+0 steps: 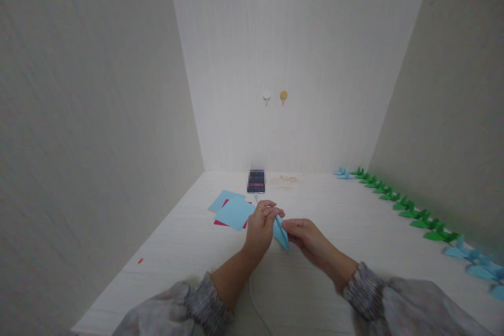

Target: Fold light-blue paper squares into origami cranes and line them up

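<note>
Both my hands meet over the middle of the white table (177, 252), pinching a small folded piece of light blue paper (281, 234). My left hand (262, 228) grips its upper end with fingers curled; a ring shows on one finger. My right hand (305, 236) holds the lower right side with fingers pressed together. The paper is a narrow pointed shape, tilted down to the right.
Loose light blue sheets (234, 211) lie over a red sheet (220, 222) just beyond my left hand. A dark phone (256, 182) lies further back with a cable. Green folded cranes (405, 205) and blue cranes (474, 262) line the right wall. Two hooks (275, 97) hang on the back wall.
</note>
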The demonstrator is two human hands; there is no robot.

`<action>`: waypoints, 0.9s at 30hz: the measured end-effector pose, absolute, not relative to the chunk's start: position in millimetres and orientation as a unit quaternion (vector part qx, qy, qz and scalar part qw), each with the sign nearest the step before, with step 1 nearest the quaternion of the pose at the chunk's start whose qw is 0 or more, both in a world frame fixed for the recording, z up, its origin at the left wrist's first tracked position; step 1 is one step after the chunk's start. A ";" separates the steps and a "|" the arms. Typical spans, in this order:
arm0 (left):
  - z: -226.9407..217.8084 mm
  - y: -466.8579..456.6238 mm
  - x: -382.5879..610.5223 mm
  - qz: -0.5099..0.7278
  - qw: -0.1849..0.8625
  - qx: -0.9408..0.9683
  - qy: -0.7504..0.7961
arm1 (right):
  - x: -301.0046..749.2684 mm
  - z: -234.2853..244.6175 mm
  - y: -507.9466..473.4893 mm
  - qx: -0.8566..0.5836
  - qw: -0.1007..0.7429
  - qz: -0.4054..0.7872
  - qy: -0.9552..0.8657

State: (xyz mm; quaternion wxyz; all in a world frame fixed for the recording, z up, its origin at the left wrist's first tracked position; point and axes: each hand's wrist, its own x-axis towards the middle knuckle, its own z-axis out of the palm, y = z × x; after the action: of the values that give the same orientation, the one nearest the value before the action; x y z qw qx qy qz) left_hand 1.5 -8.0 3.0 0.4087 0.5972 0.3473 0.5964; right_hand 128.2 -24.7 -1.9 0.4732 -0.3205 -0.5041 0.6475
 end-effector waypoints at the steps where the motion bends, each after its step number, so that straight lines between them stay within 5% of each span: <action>1: 2.4 -7.6 1.6 0.596 0.412 0.596 0.347 | 128.1 -1.6 -24.9 -0.322 0.473 0.644 -0.507; 17: -5.0 0.6 4.5 0.564 0.506 0.558 0.338 | 128.9 -7.4 -21.0 -0.347 0.487 0.616 -0.513; 27: -8.5 2.0 1.4 0.523 0.475 0.595 0.383 | 127.7 -5.4 -21.8 -0.366 0.475 0.583 -0.548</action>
State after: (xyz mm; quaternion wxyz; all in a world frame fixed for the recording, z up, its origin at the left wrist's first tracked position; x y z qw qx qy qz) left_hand 1.4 2.0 -8.5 0.4748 0.5949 0.3834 0.5231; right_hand 127.7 -21.8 -5.4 0.4746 -0.3664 -0.5483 0.5831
